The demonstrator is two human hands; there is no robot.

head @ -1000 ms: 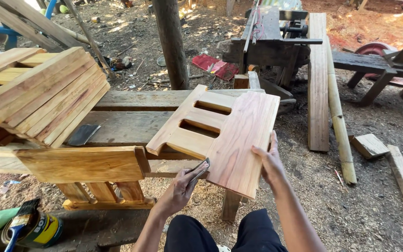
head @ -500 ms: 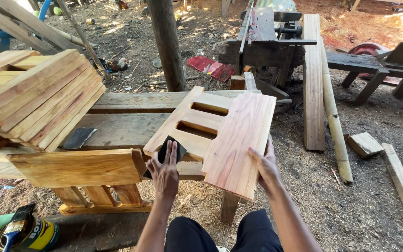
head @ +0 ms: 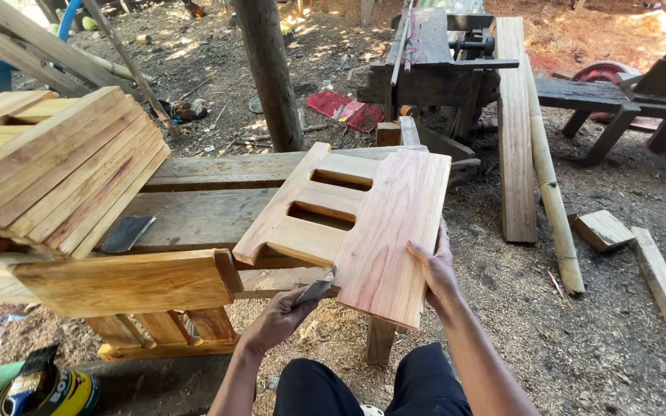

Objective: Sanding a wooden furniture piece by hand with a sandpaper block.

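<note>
We work outdoors on bare earth point(head: 618, 339) strewn with sawdust and wood chips, with sun patches at the far edge. A rough plank workbench point(head: 210, 212) stands before us, a tree trunk point(head: 267, 73) behind it. A dark wooden bench point(head: 441, 65), a long plank point(head: 515, 123) and a bamboo pole point(head: 549, 185) lie beyond.

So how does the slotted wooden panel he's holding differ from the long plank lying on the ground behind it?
The slotted wooden panel is pale, reddish and smooth; the long plank looks greyer and rougher. The panel is broad with two rectangular cut-outs; the plank is narrow and solid. The panel rests tilted on the workbench, steadied by the right hand, while the left hand holds a dark sanding pad at its edge; the plank lies untouched. Both are wood.
</note>
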